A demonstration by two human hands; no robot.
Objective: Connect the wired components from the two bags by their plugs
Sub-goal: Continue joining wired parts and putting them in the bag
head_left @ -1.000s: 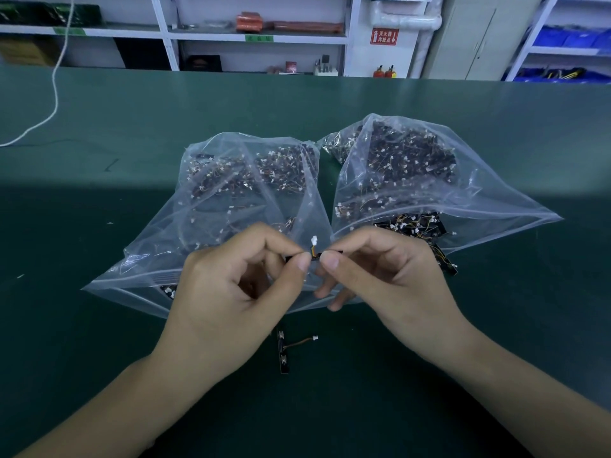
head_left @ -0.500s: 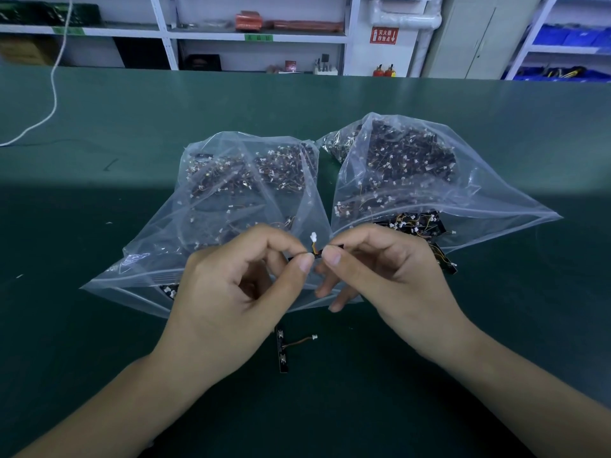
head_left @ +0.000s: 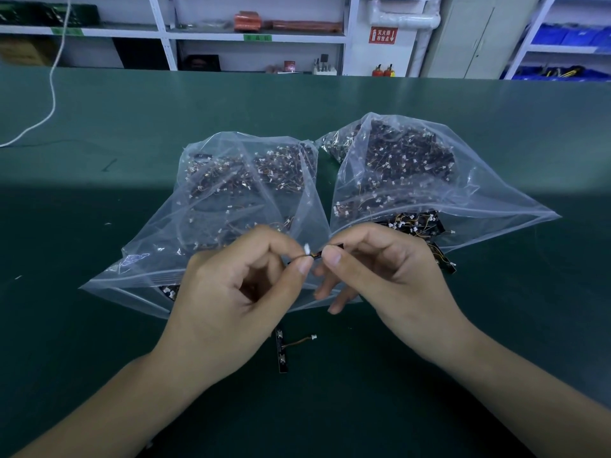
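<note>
Two hands' grips, left hand (head_left: 231, 292) and right hand (head_left: 390, 279), pinch one wired component (head_left: 310, 254) before two bags (head_left: 231, 206).

Dim, bluish cast, shadowed near table (head_left: 99, 325), brighter far side, wide-angle edge bending, sharp centre

red wall sign (head_left: 383, 35) | white Chinese characters, too small to read

The table (head_left: 132, 325) is dark green. Both clear bags (head_left: 231, 206) hold black boards with orange wires and white plugs. A white cable (head_left: 53, 90) crosses the far-left corner.
</note>
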